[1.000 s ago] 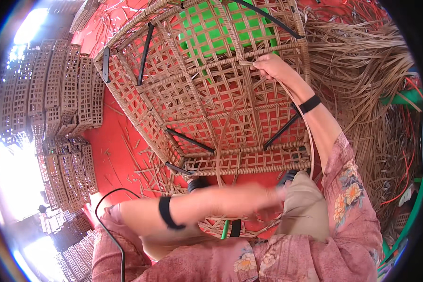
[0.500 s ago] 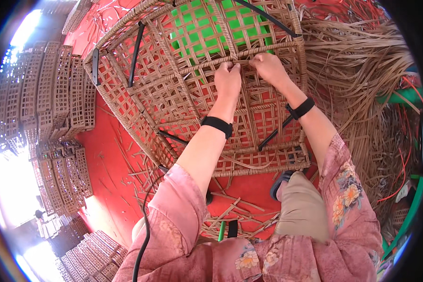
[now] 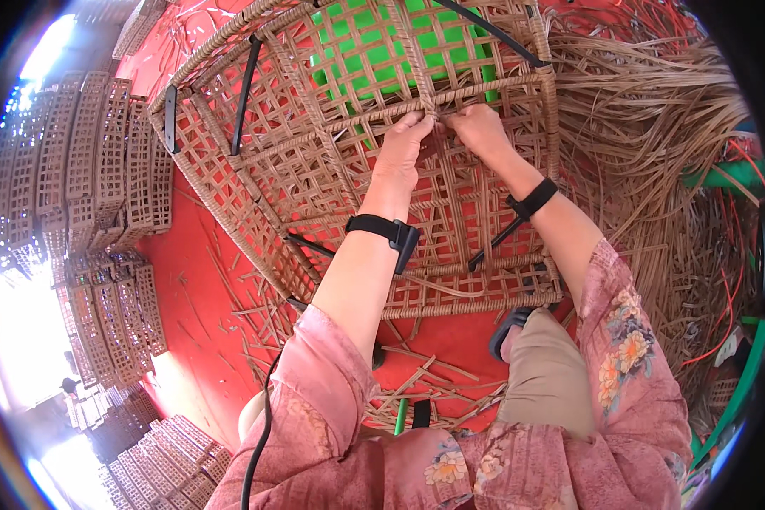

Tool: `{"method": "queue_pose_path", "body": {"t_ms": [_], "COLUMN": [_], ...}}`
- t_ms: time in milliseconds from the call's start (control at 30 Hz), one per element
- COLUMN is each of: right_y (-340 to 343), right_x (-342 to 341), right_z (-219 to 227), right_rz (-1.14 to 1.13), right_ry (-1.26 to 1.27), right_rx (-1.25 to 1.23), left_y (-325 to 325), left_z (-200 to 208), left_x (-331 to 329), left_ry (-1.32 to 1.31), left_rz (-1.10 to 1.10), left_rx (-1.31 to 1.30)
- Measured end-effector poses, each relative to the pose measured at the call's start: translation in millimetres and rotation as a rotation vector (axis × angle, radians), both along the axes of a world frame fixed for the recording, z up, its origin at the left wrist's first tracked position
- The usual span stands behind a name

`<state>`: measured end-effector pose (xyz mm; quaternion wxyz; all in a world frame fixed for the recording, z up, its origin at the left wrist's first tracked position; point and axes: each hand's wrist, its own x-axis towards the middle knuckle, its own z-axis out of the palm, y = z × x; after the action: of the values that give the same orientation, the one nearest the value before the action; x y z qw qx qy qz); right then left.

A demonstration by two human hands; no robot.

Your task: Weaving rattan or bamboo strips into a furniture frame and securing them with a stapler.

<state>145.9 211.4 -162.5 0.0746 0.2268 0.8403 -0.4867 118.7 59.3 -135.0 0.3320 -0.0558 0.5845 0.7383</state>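
Note:
A large woven wicker frame (image 3: 310, 174), brown with black metal strips screwed to it, lies tilted in front of me. At a crossing of its wrapped bars, my left hand (image 3: 402, 144) is closed, thumb and fingers pressed against the joint. Just right of that crossing my right hand (image 3: 482, 134) is closed too, fingertips pinching what looks like a thin wicker strip; most of it is hidden by the fingers. Both hands touch the frame's middle crossbar. Beneath the far part of the weave a green plastic stool (image 3: 399, 55) shows through.
A big heap of loose wicker strips (image 3: 646, 110) spreads at the right. Stacks of woven panels (image 3: 93, 153) stand at the left. Cut scraps (image 3: 425, 374) litter the red floor (image 3: 191, 323). A black cable (image 3: 259, 425) runs along my left sleeve.
My left wrist has turned and shifted slightly left, its hand still at the joint. My right hand has moved a little left and nearer. The frame has shifted slightly.

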Motion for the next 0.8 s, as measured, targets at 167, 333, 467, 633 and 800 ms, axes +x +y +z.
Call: {"method": "queue_pose_path", "body": {"t_ms": [167, 333, 467, 633, 800], "right_y": [-12, -11, -10, -10, -2], "right_x": [-4, -9, -13, -8, 9], "right_z": [-1, -8, -15, -1, 21], "right_rz": [-0.081, -0.018, 0.311, 0.203, 0.29], "right_ry": [-0.102, -0.124, 0.025, -0.099, 0.095], "right_rx": [-0.291, -0.354, 0.11, -0.019, 0.468], "left_y": [-9, -5, 1, 6, 6], "left_z": [0, -6, -9, -6, 7], "left_x": [-17, -26, -28, -17, -18], "left_ry": [-0.061, 0.057, 0.322, 0.724, 1.041], "left_rz": [-0.177, -0.224, -0.286, -0.293, -0.357], "left_rx": [-0.022, -0.303, -0.571, -0.948, -1.241]}}
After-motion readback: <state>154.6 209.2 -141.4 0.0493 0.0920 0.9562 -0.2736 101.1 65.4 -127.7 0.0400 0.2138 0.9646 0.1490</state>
